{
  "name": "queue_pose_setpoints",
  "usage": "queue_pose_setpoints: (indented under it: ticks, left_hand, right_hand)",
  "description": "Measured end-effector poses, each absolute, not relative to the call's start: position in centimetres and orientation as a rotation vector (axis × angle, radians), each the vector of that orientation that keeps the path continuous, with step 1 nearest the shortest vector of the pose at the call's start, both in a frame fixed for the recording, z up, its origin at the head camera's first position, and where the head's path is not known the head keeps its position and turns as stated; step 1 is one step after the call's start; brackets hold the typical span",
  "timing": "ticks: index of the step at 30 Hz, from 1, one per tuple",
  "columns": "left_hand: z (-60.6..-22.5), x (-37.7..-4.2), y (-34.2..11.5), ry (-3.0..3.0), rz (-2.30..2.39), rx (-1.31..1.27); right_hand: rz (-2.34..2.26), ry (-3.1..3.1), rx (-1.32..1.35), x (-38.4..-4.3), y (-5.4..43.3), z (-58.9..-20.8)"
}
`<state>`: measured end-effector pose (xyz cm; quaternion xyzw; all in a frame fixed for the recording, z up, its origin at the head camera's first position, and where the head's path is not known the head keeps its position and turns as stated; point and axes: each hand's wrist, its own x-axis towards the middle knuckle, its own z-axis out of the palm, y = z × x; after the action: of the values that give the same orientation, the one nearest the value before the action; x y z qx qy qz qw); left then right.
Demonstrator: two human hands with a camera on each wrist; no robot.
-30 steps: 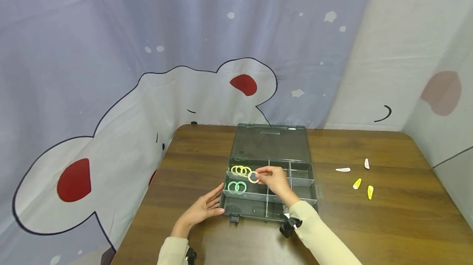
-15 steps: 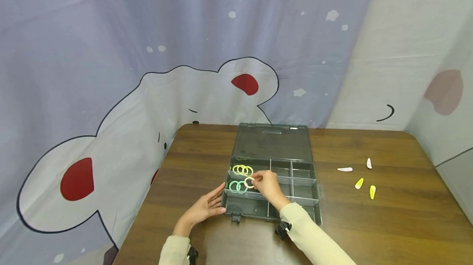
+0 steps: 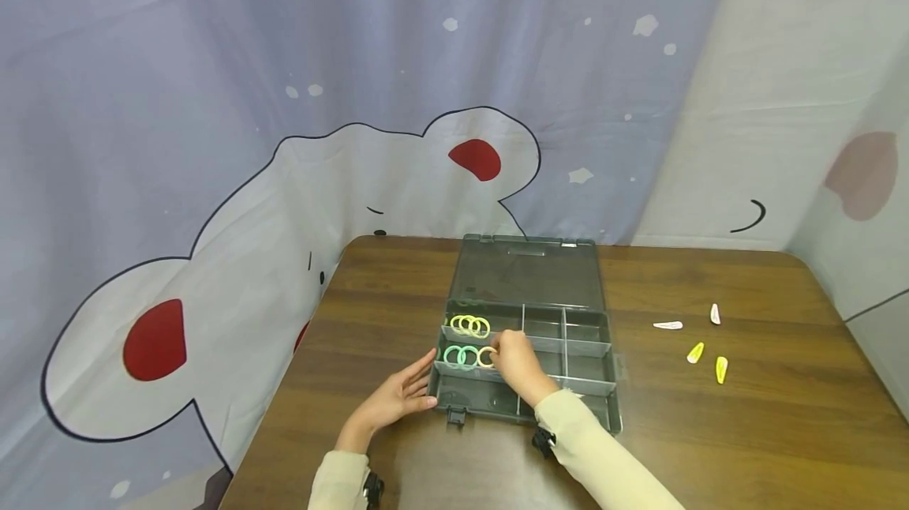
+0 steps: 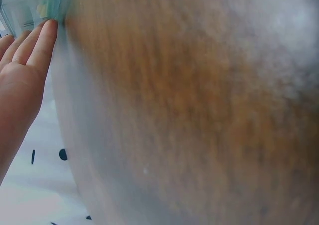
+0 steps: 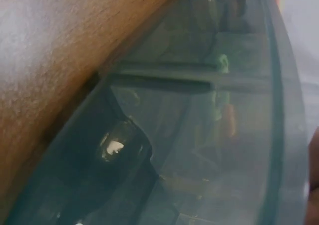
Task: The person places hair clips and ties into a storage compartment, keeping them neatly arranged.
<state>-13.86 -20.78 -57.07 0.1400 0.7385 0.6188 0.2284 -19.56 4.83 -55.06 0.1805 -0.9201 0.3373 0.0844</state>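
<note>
A dark clear organizer box (image 3: pixel 477 395) stands with its lid folded back. In the middle-left compartment, two green hair ties (image 3: pixel 461 357) overlap, with a cream hair tie (image 3: pixel 486 358) just right of them. My right hand (image 3: pixel 518 362) reaches in and pinches that tie's right edge; its fingertips are partly hidden. Several yellow hair ties (image 3: pixel 470 326) lie in the back-left compartment. My left hand (image 3: pixel 394 398), fingers extended, rests against the box's left side. In the left wrist view, the left hand's fingers (image 4: pixel 42 48) touch the box wall.
To the right on the wooden table (image 3: pixel 660 415) lie two white snap hair clips (image 3: pixel 667 325) and two yellow ones (image 3: pixel 721 369). The lid (image 3: pixel 527 277) lies toward the printed curtain (image 3: pixel 568 99) behind. A latch (image 3: pixel 456 415) juts from the box's front edge.
My right hand has lowered the cream hair tie from above the dividers into the middle-left compartment, beside the green ones. The left hand stays at the box's side.
</note>
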Motion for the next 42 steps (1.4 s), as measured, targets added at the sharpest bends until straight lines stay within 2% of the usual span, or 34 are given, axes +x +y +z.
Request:
queue_pose_setpoints:
  ticks: [14, 25, 35, 42]
  left_hand:
    - [-57.3, -14.0, -20.6, 2.035, 1.703, 0.385]
    - [-57.5, -14.0, -20.7, 2.024, 1.714, 0.393]
    - [-57.3, -14.0, -20.9, 2.026, 1.709, 0.394]
    - [-57.3, -14.0, -20.9, 2.019, 1.711, 0.391]
  right_hand:
    - [0.932, -2.681, 0.552, -19.6, 5.0, -55.6]
    - [1.459, -2.750, 0.564, -19.5, 6.2, -54.0]
    - [1.591, -2.677, 0.674, -20.0, 8.6, -52.4]
    - [1.686, -2.624, 0.581, -20.3, 11.2, -50.8]
